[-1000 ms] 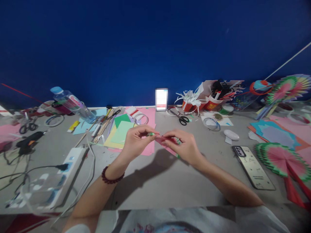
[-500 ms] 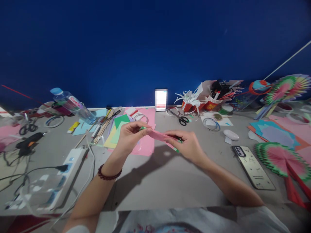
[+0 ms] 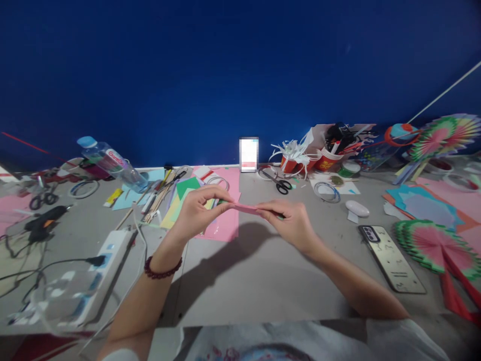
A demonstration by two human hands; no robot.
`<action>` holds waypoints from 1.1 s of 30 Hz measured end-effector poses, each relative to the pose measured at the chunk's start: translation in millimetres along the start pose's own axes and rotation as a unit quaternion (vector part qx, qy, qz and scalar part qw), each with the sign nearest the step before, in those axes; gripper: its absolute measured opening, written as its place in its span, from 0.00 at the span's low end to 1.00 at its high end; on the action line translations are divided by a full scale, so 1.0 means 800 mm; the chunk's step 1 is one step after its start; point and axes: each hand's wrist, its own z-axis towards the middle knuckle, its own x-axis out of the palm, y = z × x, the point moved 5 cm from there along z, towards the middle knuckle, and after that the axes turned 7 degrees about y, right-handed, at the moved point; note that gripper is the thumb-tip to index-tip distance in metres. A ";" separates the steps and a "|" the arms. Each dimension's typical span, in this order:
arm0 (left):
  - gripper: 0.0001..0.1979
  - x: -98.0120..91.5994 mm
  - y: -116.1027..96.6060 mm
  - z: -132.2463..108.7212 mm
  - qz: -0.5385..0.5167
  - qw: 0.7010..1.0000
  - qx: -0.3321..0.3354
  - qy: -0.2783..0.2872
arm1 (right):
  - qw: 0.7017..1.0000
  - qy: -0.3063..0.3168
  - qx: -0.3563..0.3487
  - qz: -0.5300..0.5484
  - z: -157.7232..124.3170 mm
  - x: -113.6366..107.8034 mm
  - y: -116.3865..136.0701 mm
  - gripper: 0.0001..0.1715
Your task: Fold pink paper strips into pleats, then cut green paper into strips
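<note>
A narrow folded strip of pink paper with green at its ends is stretched level between my two hands, above the table. My left hand pinches its left end between thumb and fingers. At the other end, my right hand grips it the same way. Fingers hide both ends of the strip. Beneath and behind my left hand lie a pink sheet and a green sheet. A shadow of my hands falls on the grey table.
To the right lie a phone and a pink-green pleated paper fan. Scissors rest at the back. On the left are a power strip, a glue gun and a leaning plastic bottle.
My left hand has shifted slightly left and down. The pink strip has turned, showing a thinner edge and lying more level. My right hand has hardly moved and both hands keep their hold.
</note>
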 end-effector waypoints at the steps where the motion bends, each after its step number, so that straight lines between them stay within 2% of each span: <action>1: 0.03 0.000 -0.009 -0.001 0.053 0.998 0.026 0.016 | 0.999 -0.004 -0.027 -0.028 0.001 -0.001 0.003 0.09; 4: 0.06 0.008 -0.028 -0.007 0.188 0.978 0.080 0.046 | 0.991 -0.015 -0.085 -0.101 0.003 -0.002 0.007 0.10; 7: 0.08 0.023 -0.034 -0.013 0.297 0.948 0.092 0.071 | 0.984 0.000 -0.115 -0.139 0.004 0.001 0.009 0.10; 12: 0.11 0.046 -0.027 -0.023 0.372 0.915 0.080 0.131 | 0.973 0.011 -0.143 -0.179 0.002 0.006 0.014 0.10; 16: 0.11 0.049 -0.021 -0.026 0.377 0.914 0.059 0.136 | 0.969 0.011 -0.144 -0.198 0.002 0.006 0.016 0.08; 19: 0.12 0.046 -0.020 -0.024 0.381 0.914 0.029 0.139 | 0.969 -0.022 -0.147 -0.199 0.003 -0.004 0.016 0.09; 22: 0.12 0.041 -0.021 -0.020 0.342 0.929 0.000 0.143 | 0.971 -0.046 -0.143 -0.186 0.006 -0.017 0.012 0.13; 27: 0.11 0.036 -0.017 -0.014 0.227 0.959 -0.049 0.164 | 0.978 -0.028 -0.145 -0.145 0.012 -0.031 0.005 0.07; 33: 0.13 0.035 -0.016 -0.011 0.207 0.963 -0.054 0.163 | 0.977 -0.004 -0.151 -0.149 0.015 -0.035 0.006 0.04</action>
